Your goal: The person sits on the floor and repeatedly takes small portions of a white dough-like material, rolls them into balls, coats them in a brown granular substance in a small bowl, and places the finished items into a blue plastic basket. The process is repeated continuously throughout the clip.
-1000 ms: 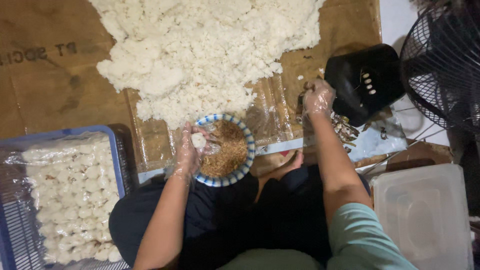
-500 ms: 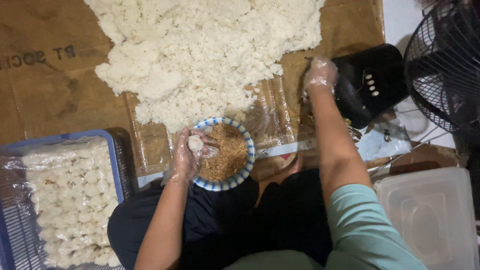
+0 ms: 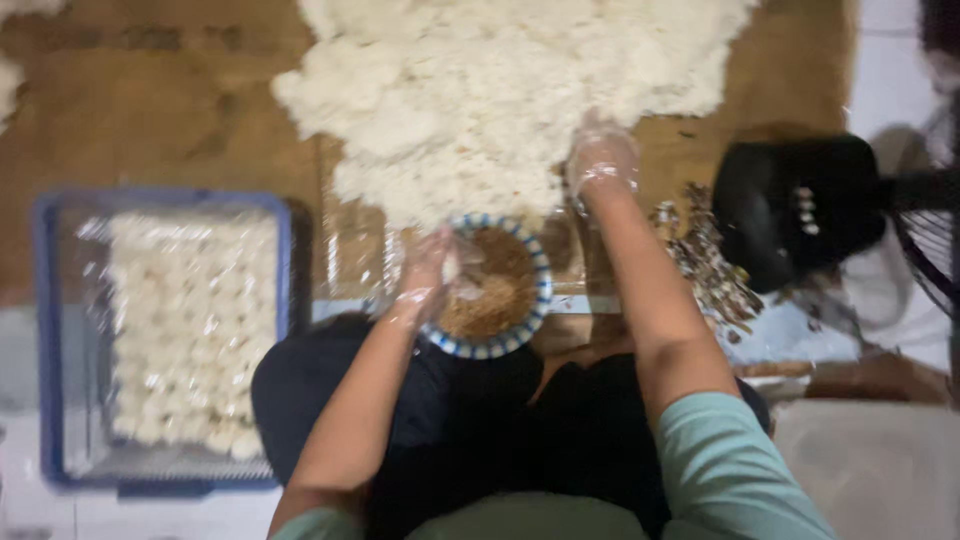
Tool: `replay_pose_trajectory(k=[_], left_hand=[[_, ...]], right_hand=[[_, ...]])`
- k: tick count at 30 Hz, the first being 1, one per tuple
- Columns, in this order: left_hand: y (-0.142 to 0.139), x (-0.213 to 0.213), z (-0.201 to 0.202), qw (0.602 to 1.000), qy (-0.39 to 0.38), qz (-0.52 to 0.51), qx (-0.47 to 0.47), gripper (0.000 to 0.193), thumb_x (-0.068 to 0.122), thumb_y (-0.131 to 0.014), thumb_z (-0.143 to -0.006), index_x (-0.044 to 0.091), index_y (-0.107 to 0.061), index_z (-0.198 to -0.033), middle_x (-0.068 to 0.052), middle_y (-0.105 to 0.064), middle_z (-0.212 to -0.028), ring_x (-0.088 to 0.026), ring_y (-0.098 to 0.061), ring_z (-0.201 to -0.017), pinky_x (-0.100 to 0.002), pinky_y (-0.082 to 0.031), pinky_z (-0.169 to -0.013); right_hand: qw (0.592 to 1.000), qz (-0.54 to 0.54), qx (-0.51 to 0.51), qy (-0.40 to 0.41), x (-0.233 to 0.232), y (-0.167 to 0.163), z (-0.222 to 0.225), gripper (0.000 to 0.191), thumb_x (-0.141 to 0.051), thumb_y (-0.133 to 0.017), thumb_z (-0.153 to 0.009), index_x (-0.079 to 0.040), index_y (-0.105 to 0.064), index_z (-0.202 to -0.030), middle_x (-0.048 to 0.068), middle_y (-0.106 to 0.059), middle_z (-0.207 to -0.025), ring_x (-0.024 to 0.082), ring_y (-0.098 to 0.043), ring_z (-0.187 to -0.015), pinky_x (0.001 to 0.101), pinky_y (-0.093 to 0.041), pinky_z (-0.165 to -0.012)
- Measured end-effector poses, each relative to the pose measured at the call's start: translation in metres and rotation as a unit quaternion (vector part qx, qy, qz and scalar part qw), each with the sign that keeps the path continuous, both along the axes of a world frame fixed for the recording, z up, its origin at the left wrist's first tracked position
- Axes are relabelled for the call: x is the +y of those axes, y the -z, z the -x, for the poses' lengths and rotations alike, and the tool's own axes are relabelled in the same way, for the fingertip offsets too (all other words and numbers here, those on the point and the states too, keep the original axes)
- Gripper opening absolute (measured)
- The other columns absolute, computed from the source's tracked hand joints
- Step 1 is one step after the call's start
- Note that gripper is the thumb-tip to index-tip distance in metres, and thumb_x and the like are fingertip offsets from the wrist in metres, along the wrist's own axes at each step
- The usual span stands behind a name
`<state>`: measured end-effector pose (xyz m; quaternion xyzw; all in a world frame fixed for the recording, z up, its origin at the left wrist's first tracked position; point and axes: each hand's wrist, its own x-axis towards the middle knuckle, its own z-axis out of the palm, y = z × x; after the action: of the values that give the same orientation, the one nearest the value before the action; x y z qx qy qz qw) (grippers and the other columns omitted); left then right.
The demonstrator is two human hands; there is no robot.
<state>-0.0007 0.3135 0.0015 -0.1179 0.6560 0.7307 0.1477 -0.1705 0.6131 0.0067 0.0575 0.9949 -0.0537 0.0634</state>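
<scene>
On cardboard (image 3: 180, 110): white rice heap (image 3: 500, 90). Right hand (image 3: 602, 160), gloved, fingers curled down onto heap's near edge. Left hand (image 3: 428, 275), gloved, cupped around small white lump (image 3: 452, 268) over bowl (image 3: 495, 288) of brown filling, just below heap. Blue crate (image 3: 165, 340) of white balls at left; black fan base (image 3: 795, 205) at right.

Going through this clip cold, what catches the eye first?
The big white rice heap spread over brown cardboard at the top, with the gloved right hand at its edge. Below it, the left hand sits at a blue-rimmed bowl of brown filling; at left, a blue crate holds white balls.
</scene>
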Motion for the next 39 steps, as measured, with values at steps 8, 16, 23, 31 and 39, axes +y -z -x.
replay_pose_trajectory(k=[8, 16, 23, 31, 39], left_hand=[[-0.026, -0.042, -0.029, 0.964, 0.049, 0.139, 0.222, 0.045, 0.046, -0.050, -0.106, 0.009, -0.074, -0.103, 0.000, -0.067, -0.090, -0.013, -0.064, -0.086, -0.032, -0.052, -0.080], [-0.090, -0.209, -0.080, 0.943, -0.286, 0.056, 0.158, 0.035, 0.037, -0.071, -0.093, 0.005, -0.075, -0.105, -0.008, -0.069, -0.102, -0.019, -0.066, -0.094, -0.033, -0.054, -0.083], [-0.021, -0.445, -0.221, 0.694, 0.012, 0.719, -0.029, 0.022, 0.021, -0.064, -0.092, 0.004, -0.073, -0.103, -0.023, -0.069, -0.112, -0.039, -0.064, -0.112, -0.051, -0.049, -0.101], [-0.007, -0.431, -0.282, 0.691, 0.196, 0.651, -0.247, 0.044, 0.036, -0.054, -0.089, 0.012, -0.077, -0.119, -0.021, -0.067, -0.131, -0.038, -0.062, -0.126, -0.051, -0.047, -0.108], [-0.109, -0.276, -0.149, 0.784, -0.052, 0.597, 0.165, 0.038, 0.036, -0.070, -0.101, 0.006, -0.069, -0.125, -0.026, -0.060, -0.140, -0.043, -0.046, -0.141, -0.052, -0.033, -0.121]], right_hand=[[0.978, -0.123, -0.140, -0.093, -0.071, -0.005, -0.050, 0.032, -0.023, -0.067, -0.092, -0.002, -0.079, -0.112, 0.025, -0.074, -0.119, 0.040, -0.072, -0.110, 0.0500, -0.058, -0.091], [0.981, -0.049, -0.049, -0.182, -0.055, 0.038, -0.132, 0.031, -0.020, -0.066, -0.096, 0.001, -0.070, -0.118, 0.029, -0.068, -0.116, 0.044, -0.067, -0.104, 0.0542, -0.053, -0.091], [0.914, 0.390, 0.097, -0.055, -0.046, 0.054, -0.213, 0.030, -0.009, -0.062, -0.104, -0.008, -0.069, -0.133, 0.019, -0.065, -0.144, 0.035, -0.064, -0.128, 0.0435, -0.057, -0.108], [0.971, 0.130, 0.092, -0.181, -0.072, 0.054, -0.224, 0.038, -0.008, -0.072, -0.090, -0.002, -0.068, -0.127, 0.028, -0.064, -0.125, 0.045, -0.064, -0.111, 0.0512, -0.054, -0.094], [0.992, 0.040, -0.022, -0.115, -0.069, 0.065, -0.172, 0.022, -0.013, -0.066, -0.093, -0.003, -0.074, -0.111, 0.028, -0.070, -0.111, 0.042, -0.070, -0.102, 0.0503, -0.057, -0.088]])
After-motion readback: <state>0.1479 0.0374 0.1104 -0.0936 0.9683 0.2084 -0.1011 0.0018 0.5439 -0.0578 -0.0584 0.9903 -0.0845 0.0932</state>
